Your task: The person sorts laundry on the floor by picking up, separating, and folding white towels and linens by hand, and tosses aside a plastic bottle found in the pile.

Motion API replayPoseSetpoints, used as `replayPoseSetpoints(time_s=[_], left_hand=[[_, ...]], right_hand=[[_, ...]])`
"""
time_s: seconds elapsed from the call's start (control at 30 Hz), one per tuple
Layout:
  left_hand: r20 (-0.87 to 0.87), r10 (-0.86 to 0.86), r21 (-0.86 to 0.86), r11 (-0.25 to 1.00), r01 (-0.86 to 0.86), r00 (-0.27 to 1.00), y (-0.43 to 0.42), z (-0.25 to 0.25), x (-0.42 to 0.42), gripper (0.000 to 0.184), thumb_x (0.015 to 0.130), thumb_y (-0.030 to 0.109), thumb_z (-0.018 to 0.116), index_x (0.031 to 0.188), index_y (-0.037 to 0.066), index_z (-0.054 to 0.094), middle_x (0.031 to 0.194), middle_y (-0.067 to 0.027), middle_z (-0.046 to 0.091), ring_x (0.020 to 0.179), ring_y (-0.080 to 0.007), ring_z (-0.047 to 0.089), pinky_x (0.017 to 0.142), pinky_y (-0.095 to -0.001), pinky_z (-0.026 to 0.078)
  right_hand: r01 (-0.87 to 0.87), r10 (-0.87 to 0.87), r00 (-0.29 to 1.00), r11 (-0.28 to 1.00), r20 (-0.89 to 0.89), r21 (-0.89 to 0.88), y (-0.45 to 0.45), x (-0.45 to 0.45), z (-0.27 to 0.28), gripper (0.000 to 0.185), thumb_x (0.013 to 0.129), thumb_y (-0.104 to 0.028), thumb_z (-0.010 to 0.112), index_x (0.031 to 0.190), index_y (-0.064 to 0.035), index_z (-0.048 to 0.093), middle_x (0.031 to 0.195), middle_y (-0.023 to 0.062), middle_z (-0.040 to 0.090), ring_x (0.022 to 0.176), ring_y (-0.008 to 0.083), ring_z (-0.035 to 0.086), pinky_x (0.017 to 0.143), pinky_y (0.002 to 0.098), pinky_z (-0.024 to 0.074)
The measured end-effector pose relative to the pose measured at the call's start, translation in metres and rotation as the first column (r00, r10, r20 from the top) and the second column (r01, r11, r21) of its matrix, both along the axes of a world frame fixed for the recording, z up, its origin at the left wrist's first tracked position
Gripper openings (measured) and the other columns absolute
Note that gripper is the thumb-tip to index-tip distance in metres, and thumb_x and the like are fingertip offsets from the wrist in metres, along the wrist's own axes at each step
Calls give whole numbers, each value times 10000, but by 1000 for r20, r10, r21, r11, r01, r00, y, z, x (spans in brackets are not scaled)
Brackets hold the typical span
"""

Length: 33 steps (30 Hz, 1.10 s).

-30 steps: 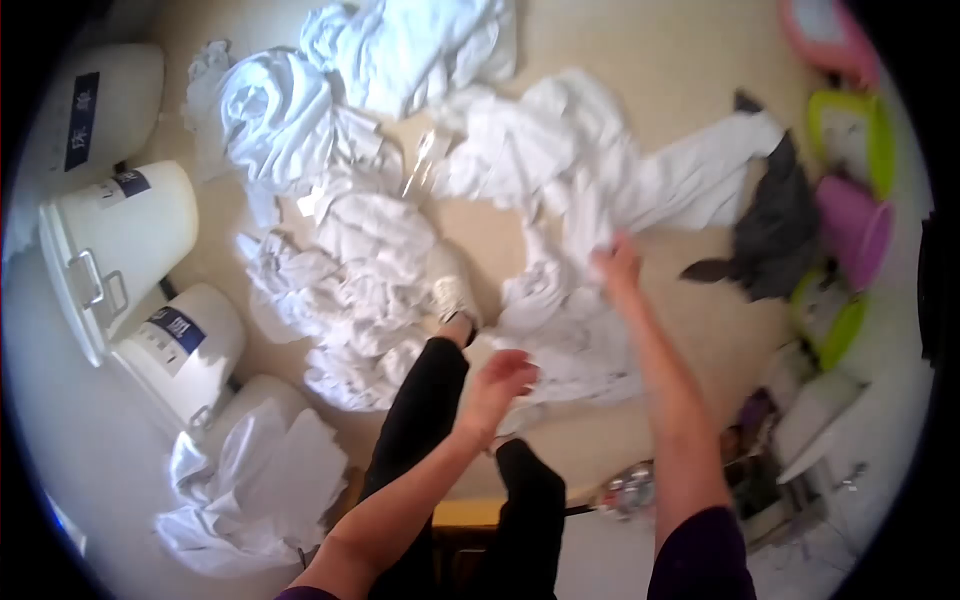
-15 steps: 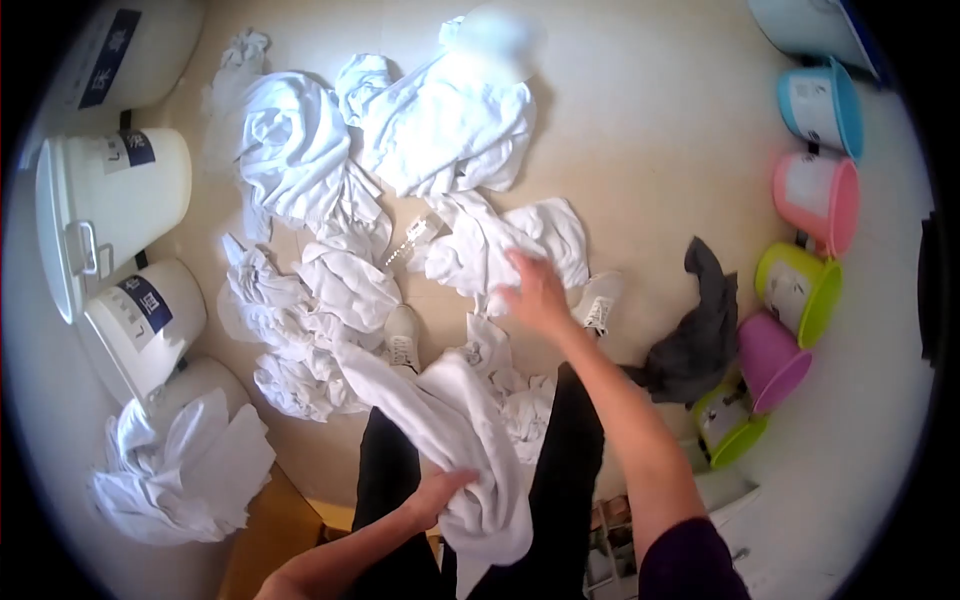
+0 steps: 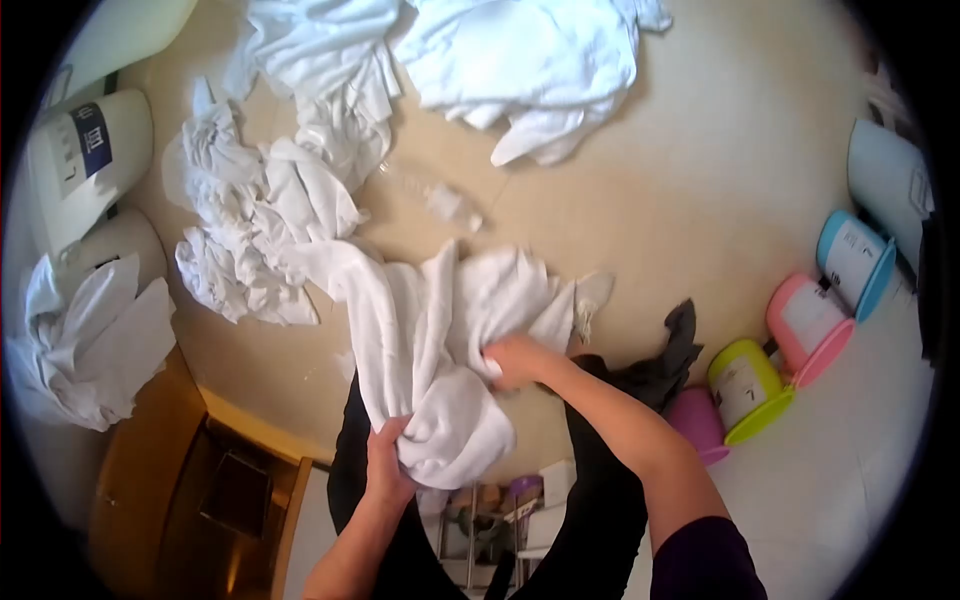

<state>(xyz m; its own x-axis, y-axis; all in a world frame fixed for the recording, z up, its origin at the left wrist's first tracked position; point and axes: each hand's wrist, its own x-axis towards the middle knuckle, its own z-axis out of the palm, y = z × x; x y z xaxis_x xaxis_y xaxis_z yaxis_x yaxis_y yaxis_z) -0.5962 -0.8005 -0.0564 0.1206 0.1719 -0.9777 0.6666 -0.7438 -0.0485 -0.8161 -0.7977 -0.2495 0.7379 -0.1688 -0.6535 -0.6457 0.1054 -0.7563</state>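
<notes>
My left hand is closed around a bunched white towel in front of my knees. The towel hangs forward in long folds. My right hand is closed on more white cloth just to the right, its fingers gripping the edge. The two pieces lie against each other, and I cannot tell where one ends. A pile of crumpled white cloths lies on the floor to the left. Beyond my hands, a small translucent item rests on the floor, blurred.
Larger white heaps lie at the far side. White labelled bins line the left, with white cloth spilling from one. Coloured buckets stand along the right. A dark grey cloth lies near my right knee; a wooden cabinet is lower left.
My right hand has drawn white cloth from the floor toward me, beside the towel in my left hand. My view has tilted nearer, and the left hand has shifted left.
</notes>
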Motion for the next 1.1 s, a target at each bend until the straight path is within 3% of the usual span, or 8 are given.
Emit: replayPoseSetpoints(time_s=[0.1, 0.2, 0.3, 0.43, 0.63, 0.73, 0.87, 1.1], left_hand=[[-82, -52, 11, 999, 53, 995, -10, 2, 9, 448, 819, 123, 553, 1222, -58, 479, 1047, -170, 612, 928, -301, 645, 765, -440, 560], [-126, -71, 66, 995, 79, 989, -20, 2, 21, 483, 826, 137, 557, 1265, -34, 451, 1070, -176, 601, 926, -308, 646, 723, -461, 573], [-123, -79, 52, 995, 86, 989, -40, 8, 26, 498, 830, 115, 541, 1287, -51, 436, 1131, -180, 592, 987, -298, 631, 828, -434, 540], [-35, -125, -78, 989, 122, 991, -37, 6, 38, 541, 831, 95, 538, 1339, -26, 399, 1186, -170, 575, 1062, -284, 603, 906, -412, 510], [-88, -44, -56, 998, 39, 995, -36, 9, 36, 527, 830, 105, 557, 1322, -14, 409, 1150, -156, 588, 1005, -260, 621, 870, -396, 519], [-61, -85, -128, 989, 77, 995, -36, 6, 37, 546, 824, 99, 575, 1331, 2, 396, 1157, -141, 576, 1021, -245, 608, 867, -370, 516], [-72, -80, -96, 993, 73, 994, -37, 4, 45, 562, 820, 84, 579, 1341, 5, 381, 1192, -144, 555, 1062, -247, 588, 882, -377, 510], [32, -141, -78, 987, 143, 990, -22, 9, 58, 563, 794, 68, 641, 1301, -4, 408, 1184, -148, 561, 1027, -230, 586, 893, -337, 478]], right_hand=[[36, -17, 989, 991, -148, 125, -98, -27, -1, 542, 711, -366, 750, 1151, -90, 598, 1068, 196, 638, 1060, 362, 590, 944, 438, 450], [135, -487, 838, 621, -246, -772, -224, -20, -35, 955, 695, -354, 792, 1473, -187, 264, 1483, 192, 263, 1355, 439, 245, 1018, 689, 251], [-54, -535, 790, 424, -298, -904, -334, -18, -51, 1029, 671, -256, 819, 1498, -236, 206, 1459, 165, 316, 1336, 429, 286, 975, 759, 241], [15, -519, 757, 622, -397, -783, -326, -64, -128, 707, 721, -201, 730, 1360, -169, 428, 1174, 157, 610, 1121, 335, 562, 962, 530, 432], [374, -890, -110, 376, -443, -848, -228, -107, -23, 475, 721, -184, 646, 1168, -65, 534, 1024, 182, 640, 992, 378, 600, 854, 467, 473], [-180, -879, 361, 263, -313, -948, -209, -72, 8, 422, 708, -106, 623, 1120, -59, 543, 1030, 173, 599, 1030, 366, 544, 895, 455, 430], [420, -660, 743, 587, -109, -692, -204, 43, -26, 446, 727, -116, 674, 1144, -65, 522, 1065, 155, 578, 1077, 355, 500, 895, 466, 423], [595, -668, 434, 717, -604, -364, -179, 166, -106, 643, 738, -371, 746, 1201, -9, 484, 1177, 221, 577, 1083, 374, 561, 897, 447, 454]])
